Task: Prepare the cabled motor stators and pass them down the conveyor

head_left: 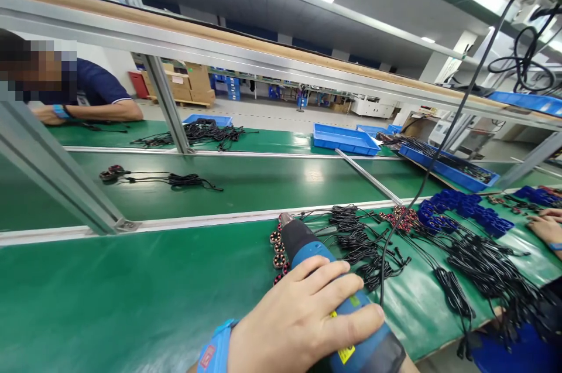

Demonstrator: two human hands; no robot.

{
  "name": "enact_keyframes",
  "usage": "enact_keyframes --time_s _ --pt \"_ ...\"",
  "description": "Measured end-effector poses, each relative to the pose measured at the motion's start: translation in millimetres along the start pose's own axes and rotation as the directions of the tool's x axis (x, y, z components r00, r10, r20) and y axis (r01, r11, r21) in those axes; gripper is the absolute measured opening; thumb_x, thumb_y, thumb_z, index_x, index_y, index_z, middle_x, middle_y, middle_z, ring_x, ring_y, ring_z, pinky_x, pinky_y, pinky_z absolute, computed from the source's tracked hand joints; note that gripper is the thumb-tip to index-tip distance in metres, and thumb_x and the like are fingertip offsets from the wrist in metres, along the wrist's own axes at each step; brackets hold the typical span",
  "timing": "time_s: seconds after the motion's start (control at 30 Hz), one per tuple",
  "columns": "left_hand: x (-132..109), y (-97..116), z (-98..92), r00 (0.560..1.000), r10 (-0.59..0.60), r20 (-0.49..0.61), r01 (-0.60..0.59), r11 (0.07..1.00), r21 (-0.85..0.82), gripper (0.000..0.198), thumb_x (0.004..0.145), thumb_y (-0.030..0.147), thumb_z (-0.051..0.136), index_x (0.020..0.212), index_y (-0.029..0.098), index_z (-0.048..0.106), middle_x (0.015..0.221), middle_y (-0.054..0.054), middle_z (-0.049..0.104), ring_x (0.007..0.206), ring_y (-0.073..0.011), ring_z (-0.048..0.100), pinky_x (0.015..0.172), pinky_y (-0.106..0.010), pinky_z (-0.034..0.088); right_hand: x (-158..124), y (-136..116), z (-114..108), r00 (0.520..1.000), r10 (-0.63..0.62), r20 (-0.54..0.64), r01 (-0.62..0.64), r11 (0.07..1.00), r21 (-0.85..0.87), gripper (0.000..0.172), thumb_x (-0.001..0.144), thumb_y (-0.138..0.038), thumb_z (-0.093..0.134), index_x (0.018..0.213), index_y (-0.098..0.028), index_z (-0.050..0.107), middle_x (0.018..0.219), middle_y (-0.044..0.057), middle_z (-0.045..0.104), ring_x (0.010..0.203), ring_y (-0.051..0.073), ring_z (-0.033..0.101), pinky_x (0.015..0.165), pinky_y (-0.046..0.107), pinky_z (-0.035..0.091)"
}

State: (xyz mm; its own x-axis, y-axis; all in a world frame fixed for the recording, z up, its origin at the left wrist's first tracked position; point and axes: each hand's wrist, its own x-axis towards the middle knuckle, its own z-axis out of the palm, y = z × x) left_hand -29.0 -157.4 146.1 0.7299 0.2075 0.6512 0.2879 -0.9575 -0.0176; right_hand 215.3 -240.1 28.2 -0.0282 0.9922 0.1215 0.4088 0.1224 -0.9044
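My left hand (302, 308), with a blue wrist strap, lies over the body of a blue heat gun (302, 250), its fingers curled round the housing. The gun's metal nozzle points away from me, beside a row of small round motor stators (279, 260) with copper and red windings. Part of that row is hidden behind the gun. A sliver of skin, apparently my right hand (409, 365), shows under the gun's rear end at the bottom edge; its fingers are hidden. Right of the gun lie bundled black cables (351, 232) joined to more stators (399, 219).
A black cord (432, 162) hangs down across the bench. Blue plastic parts (465, 209) and cables (483, 267) lie at right, near another person's hand (547, 225). Beyond the metal frame (167, 103) are blue trays (345, 139) and a person (100, 89) leaning on the far bench.
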Motion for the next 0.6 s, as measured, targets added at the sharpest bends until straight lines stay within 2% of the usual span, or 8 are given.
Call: enact_keyframes --time_s 0.1,0.2,0.27,0.33,0.4,0.47,0.53,0.6 --pt "-2.5 -2.1 -1.2 0.994 -0.012 -0.112 0.021 0.997 0.075 0.034 0.103 0.024 0.049 0.136 0.033 0.056 0.138 0.0 0.059 0.134 -0.0198 0.048 0.116 -0.039 0.032 7.9 0.3 0.6 0.999 0.015 -0.04 -0.013 0.999 0.046 0.054 0.063 -0.057 0.075 0.114 -0.039 0.068 0.102 0.009 0.071 0.1 0.044 0.069 0.083 0.058 0.059" --pt "-4.9 -1.2 -4.2 0.957 -0.075 -0.28 0.109 0.988 0.109 0.044 0.097 0.025 0.062 0.138 0.034 0.053 0.145 -0.004 0.053 0.143 -0.0269 0.04 0.119 -0.047 0.028 29.8 -27.2 -9.2 0.989 -0.042 -0.141 0.078 0.964 0.255 0.034 0.08 -0.048 0.068 0.108 -0.029 0.068 0.093 0.01 0.071 0.083 0.031 0.071 0.075 0.046 0.063" --pt "-6.0 -0.7 -5.9 0.931 -0.109 -0.348 0.158 0.981 0.114 0.047 0.092 0.019 0.067 0.136 0.03 0.055 0.143 -0.006 0.055 0.141 -0.0272 0.041 0.119 -0.047 0.028 55.1 -63.0 -20.7 0.956 -0.114 -0.269 0.239 0.835 0.496 0.03 0.084 -0.043 0.068 0.11 -0.029 0.065 0.097 0.008 0.069 0.075 0.021 0.066 0.062 0.032 0.06" --pt "-6.8 -1.2 -6.4 0.923 -0.108 -0.368 0.165 0.978 0.126 0.046 0.09 0.015 0.069 0.133 0.026 0.058 0.138 -0.007 0.059 0.139 -0.0266 0.044 0.118 -0.046 0.029 90.5 -106.2 -36.3 0.93 -0.155 -0.332 0.341 0.699 0.629 0.026 0.085 -0.04 0.068 0.108 -0.027 0.064 0.1 0.006 0.066 0.076 0.016 0.063 0.048 0.02 0.051" --pt "-7.4 -2.2 -5.6 0.923 -0.097 -0.372 0.155 0.979 0.131 0.045 0.089 0.013 0.069 0.131 0.025 0.059 0.135 -0.009 0.06 0.136 -0.0268 0.047 0.116 -0.046 0.031 138.0 -149.5 -57.1 0.914 -0.207 -0.35 0.398 0.629 0.668 0.027 0.087 -0.041 0.067 0.106 -0.024 0.063 0.106 0.008 0.065 0.081 0.015 0.062 0.042 0.017 0.047" --pt "-7.9 -3.2 -4.3 0.921 -0.081 -0.382 0.142 0.981 0.134 0.045 0.088 0.014 0.07 0.13 0.025 0.06 0.135 -0.009 0.06 0.134 -0.0274 0.05 0.114 -0.047 0.034 199.2 -188.2 -84.3 0.909 -0.265 -0.323 0.417 0.618 0.667 0.026 0.089 -0.042 0.065 0.104 -0.021 0.061 0.11 0.01 0.063 0.089 0.017 0.063 0.044 0.018 0.05" --pt "-8.3 -4.3 -3.6 0.919 -0.075 -0.388 0.138 0.981 0.137 0.044 0.088 0.015 0.072 0.129 0.025 0.06 0.134 -0.009 0.061 0.132 -0.0276 0.051 0.113 -0.047 0.035 271.9 -220.9 -117.1 0.888 -0.321 -0.33 0.461 0.637 0.618 0.022 0.094 -0.041 0.06 0.099 -0.02 0.057 0.107 0.009 0.063 0.092 0.018 0.064 0.052 0.021 0.056" --pt "-8.9 -5.7 -4.5 0.916 -0.083 -0.392 0.149 0.979 0.14 0.042 0.088 0.016 0.072 0.128 0.025 0.061 0.133 -0.009 0.061 0.131 -0.0272 0.052 0.113 -0.047 0.036 347.3 -247.1 -151.2 0.832 -0.438 -0.341 0.554 0.684 0.475 0.016 0.102 -0.032 0.045 0.096 -0.019 0.053 0.102 0.009 0.061 0.09 0.014 0.064 0.066 0.025 0.06"
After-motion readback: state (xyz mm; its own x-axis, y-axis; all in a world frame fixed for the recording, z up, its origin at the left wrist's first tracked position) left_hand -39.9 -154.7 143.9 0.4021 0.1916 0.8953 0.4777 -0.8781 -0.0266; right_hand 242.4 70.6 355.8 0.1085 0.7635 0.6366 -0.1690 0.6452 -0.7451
